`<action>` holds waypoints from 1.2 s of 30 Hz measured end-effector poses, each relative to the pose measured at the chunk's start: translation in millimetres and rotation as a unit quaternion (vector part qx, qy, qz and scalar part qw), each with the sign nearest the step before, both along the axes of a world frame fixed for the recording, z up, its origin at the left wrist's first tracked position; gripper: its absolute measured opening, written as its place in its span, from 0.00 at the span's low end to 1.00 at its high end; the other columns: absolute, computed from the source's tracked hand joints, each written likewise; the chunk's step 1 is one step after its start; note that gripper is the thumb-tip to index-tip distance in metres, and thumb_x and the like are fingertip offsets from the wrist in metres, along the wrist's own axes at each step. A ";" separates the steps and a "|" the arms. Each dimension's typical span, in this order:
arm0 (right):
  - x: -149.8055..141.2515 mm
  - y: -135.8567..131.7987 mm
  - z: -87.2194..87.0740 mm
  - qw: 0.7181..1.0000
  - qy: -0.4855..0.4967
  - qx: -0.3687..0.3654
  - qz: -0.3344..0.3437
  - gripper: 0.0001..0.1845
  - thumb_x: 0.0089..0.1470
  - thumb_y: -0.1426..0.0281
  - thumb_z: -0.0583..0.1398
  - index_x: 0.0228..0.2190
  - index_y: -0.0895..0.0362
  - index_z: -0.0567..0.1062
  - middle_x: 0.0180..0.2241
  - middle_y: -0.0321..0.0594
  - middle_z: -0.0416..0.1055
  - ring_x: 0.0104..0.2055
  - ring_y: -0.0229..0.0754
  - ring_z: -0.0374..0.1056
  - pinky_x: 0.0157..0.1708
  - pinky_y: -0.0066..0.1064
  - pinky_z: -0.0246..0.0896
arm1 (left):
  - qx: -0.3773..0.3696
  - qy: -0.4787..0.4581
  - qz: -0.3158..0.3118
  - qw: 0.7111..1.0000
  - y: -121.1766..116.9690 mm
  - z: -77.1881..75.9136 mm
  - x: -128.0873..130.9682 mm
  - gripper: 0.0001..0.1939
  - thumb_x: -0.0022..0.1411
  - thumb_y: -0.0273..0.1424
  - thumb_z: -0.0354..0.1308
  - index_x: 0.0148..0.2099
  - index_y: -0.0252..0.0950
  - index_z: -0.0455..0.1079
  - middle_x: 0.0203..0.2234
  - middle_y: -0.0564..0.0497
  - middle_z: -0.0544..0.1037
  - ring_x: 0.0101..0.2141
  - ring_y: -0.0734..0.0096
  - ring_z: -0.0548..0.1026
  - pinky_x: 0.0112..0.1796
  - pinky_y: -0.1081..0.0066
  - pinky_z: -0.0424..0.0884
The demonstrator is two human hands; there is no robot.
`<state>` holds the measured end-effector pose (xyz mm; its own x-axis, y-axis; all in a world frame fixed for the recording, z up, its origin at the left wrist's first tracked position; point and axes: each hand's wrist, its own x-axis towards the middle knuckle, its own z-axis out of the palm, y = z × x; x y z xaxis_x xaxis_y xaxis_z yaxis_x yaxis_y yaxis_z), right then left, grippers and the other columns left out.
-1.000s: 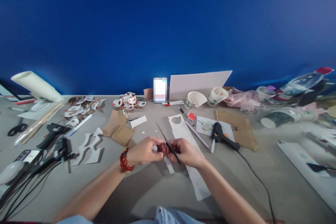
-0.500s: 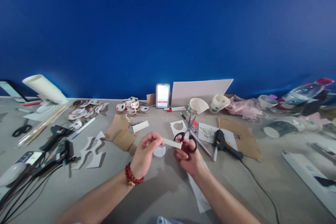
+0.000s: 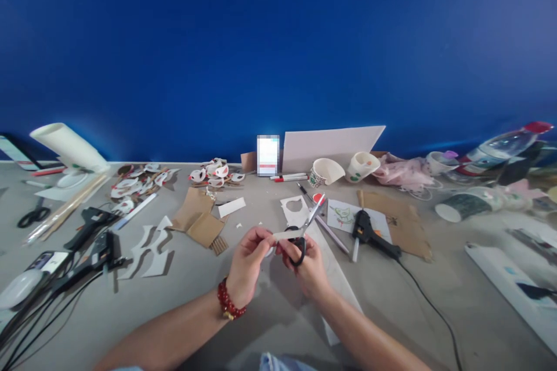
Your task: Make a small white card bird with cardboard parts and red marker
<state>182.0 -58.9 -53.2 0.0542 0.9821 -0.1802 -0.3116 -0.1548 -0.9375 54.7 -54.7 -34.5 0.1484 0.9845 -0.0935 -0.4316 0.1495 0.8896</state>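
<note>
Now the left hand (image 3: 249,261), pinching the white strip (image 3: 286,236), sits closer to the right hand (image 3: 310,269), gripping scissors (image 3: 312,217) slanted farther right; between them, a white disc (image 3: 268,253) (mostly hidden by left fingers) barely shows.

Along the back edge of the grey desk (image 3: 391,293) are red-and-white bird cutouts (image 3: 219,171), markers (image 3: 290,177), cut paper cups (image 3: 326,173) and a plastic bottle (image 3: 500,148). Black scissors (image 3: 33,217) and two glue guns (image 3: 92,225) lie toward the left edge, white curved cutouts (image 3: 148,249) beside them.
</note>
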 end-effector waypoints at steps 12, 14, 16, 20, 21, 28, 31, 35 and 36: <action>0.3 -3.6 -1.9 0.999 -0.034 0.006 0.000 0.17 0.49 0.60 0.66 0.19 0.59 0.72 0.13 0.31 0.62 0.15 0.30 0.51 0.16 0.24 0.46 | 0.000 0.051 0.012 0.999 -6.2 1.6 4.0 0.12 0.60 0.36 0.59 0.28 0.36 0.64 0.22 0.55 0.70 0.28 0.73 0.69 0.33 0.73 0.65; 0.0 -4.1 -1.8 0.999 -0.034 0.005 0.002 0.18 0.48 0.59 0.66 0.19 0.59 0.72 0.14 0.31 0.63 0.15 0.30 0.51 0.16 0.24 0.46 | -0.003 0.054 0.013 0.998 -6.7 0.6 3.9 0.12 0.61 0.37 0.59 0.28 0.36 0.64 0.22 0.55 0.70 0.28 0.73 0.69 0.33 0.73 0.65; -0.5 -4.5 -1.9 0.999 -0.036 0.002 0.000 0.18 0.48 0.58 0.66 0.20 0.59 0.73 0.14 0.32 0.64 0.15 0.30 0.51 0.16 0.24 0.46 | -0.004 0.060 0.017 0.998 -7.0 -0.5 3.8 0.13 0.61 0.38 0.59 0.29 0.36 0.64 0.22 0.55 0.70 0.28 0.73 0.68 0.34 0.73 0.65; -0.6 -4.5 -3.3 0.999 -0.036 -0.009 -0.004 0.17 0.47 0.59 0.66 0.20 0.59 0.73 0.15 0.32 0.66 0.15 0.30 0.52 0.15 0.24 0.45 | 0.003 0.073 0.021 0.997 -7.5 -3.0 3.5 0.13 0.61 0.39 0.59 0.29 0.36 0.65 0.23 0.56 0.70 0.28 0.73 0.68 0.34 0.73 0.65; -0.3 -4.3 -3.9 0.999 -0.034 -0.010 -0.005 0.16 0.47 0.60 0.66 0.20 0.59 0.73 0.15 0.32 0.66 0.14 0.30 0.52 0.15 0.24 0.45 | 0.006 0.070 0.018 0.997 -7.8 -3.7 3.5 0.13 0.61 0.39 0.58 0.29 0.36 0.64 0.23 0.55 0.70 0.29 0.73 0.68 0.35 0.73 0.65; 3.3 -0.7 -5.2 1.000 -0.023 -0.014 0.003 0.14 0.45 0.65 0.65 0.17 0.59 0.71 0.15 0.32 0.65 0.15 0.30 0.51 0.15 0.24 0.43 | -0.004 0.023 -0.020 1.000 -7.6 -7.7 2.1 0.10 0.62 0.34 0.54 0.29 0.36 0.64 0.25 0.53 0.71 0.31 0.69 0.70 0.38 0.70 0.66; 4.9 0.8 -3.5 1.000 -0.017 -0.019 0.008 0.13 0.45 0.65 0.65 0.17 0.58 0.71 0.14 0.32 0.65 0.14 0.30 0.51 0.15 0.24 0.42 | 0.002 0.054 -0.026 0.998 -3.7 -6.1 -0.8 0.13 0.64 0.37 0.51 0.29 0.36 0.64 0.25 0.52 0.70 0.32 0.68 0.69 0.39 0.70 0.66; 7.8 2.4 0.0 0.999 -0.016 -0.031 0.022 0.13 0.42 0.64 0.66 0.18 0.58 0.71 0.15 0.32 0.66 0.14 0.30 0.51 0.14 0.24 0.41 | 0.040 0.156 -0.050 0.986 4.5 -1.6 -8.1 0.13 0.63 0.38 0.54 0.30 0.36 0.66 0.25 0.53 0.71 0.31 0.70 0.69 0.37 0.72 0.66; 8.5 2.8 1.5 0.999 -0.017 -0.034 0.024 0.13 0.42 0.64 0.66 0.18 0.58 0.70 0.15 0.32 0.66 0.14 0.30 0.51 0.14 0.24 0.41 | 0.048 0.177 -0.063 0.981 6.5 -0.7 -10.0 0.11 0.62 0.38 0.55 0.31 0.36 0.66 0.26 0.53 0.71 0.31 0.70 0.69 0.36 0.73 0.65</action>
